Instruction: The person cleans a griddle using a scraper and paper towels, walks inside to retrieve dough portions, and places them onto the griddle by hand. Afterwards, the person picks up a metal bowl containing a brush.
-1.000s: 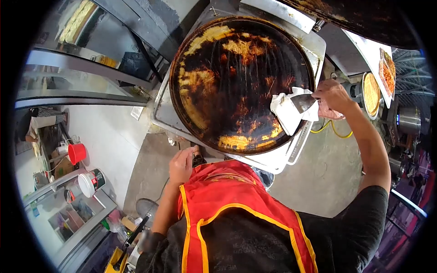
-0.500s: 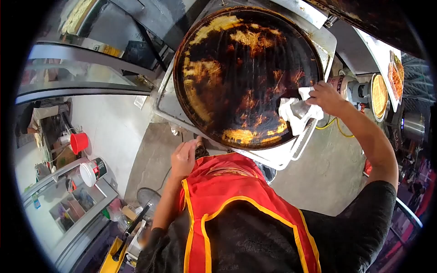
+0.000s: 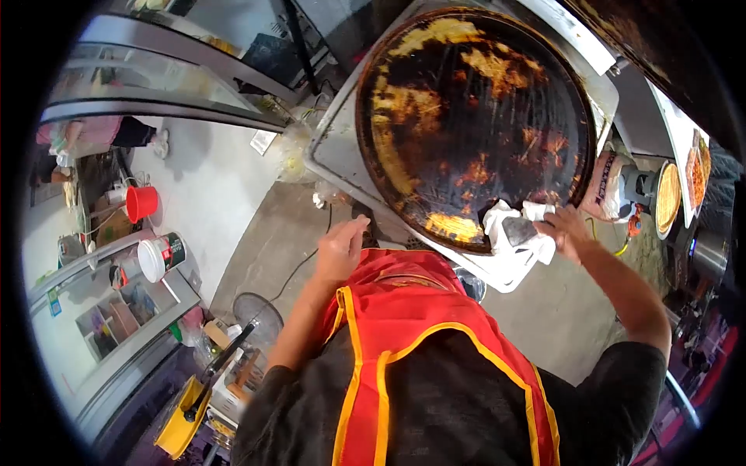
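Note:
A large round pan (image 3: 497,116) with a dark, scorched surface and yellowish-brown patches lies in front of me on a white metal stand (image 3: 330,147). My right hand (image 3: 567,231) grips a crumpled white cloth (image 3: 509,231), smudged grey in one spot. The cloth rests over the pan's near right rim. My left hand (image 3: 342,247) hangs apart from the pan, above my red apron (image 3: 420,299), its fingers curled together with nothing visible in them.
At left stand a red bucket (image 3: 141,203), a white tub (image 3: 159,256) and a glass-fronted cabinet (image 3: 116,311). A pedestal fan (image 3: 258,318) is by my left arm. To the right are a sack (image 3: 604,185) and a round wooden-looking board (image 3: 668,200). Another person's shoe (image 3: 161,144) shows far left.
My right hand has drawn the cloth along the rim toward the pan's near edge. The view has swung, so the pan sits farther right. A person's leg has appeared at left.

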Demonstrator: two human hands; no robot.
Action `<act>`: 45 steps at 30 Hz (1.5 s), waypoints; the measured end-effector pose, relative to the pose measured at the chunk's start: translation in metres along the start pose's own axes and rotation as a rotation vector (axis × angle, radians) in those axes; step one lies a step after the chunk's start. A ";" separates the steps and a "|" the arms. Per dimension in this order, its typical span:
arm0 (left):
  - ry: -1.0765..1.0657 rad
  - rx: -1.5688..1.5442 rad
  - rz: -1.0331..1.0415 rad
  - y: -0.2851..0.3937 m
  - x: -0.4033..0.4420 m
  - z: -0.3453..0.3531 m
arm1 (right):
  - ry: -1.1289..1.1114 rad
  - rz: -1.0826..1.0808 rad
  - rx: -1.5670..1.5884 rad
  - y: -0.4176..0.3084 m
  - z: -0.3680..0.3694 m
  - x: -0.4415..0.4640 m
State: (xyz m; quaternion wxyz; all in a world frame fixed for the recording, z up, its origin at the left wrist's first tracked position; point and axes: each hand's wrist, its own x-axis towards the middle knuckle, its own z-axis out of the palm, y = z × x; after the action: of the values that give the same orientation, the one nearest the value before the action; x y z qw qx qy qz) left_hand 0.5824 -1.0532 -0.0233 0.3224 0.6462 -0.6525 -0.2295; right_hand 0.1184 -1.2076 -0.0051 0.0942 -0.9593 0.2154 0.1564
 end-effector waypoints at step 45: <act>-0.002 -0.501 -0.066 -0.046 0.172 -0.004 | 0.282 0.952 0.458 0.037 -0.127 0.354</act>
State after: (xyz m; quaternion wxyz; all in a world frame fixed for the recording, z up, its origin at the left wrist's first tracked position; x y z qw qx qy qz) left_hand 0.6244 -1.2261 -0.0324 0.4641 0.5669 -0.5543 -0.3949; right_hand 0.4383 -1.4082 -0.0114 0.1896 -0.7224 0.6649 0.0008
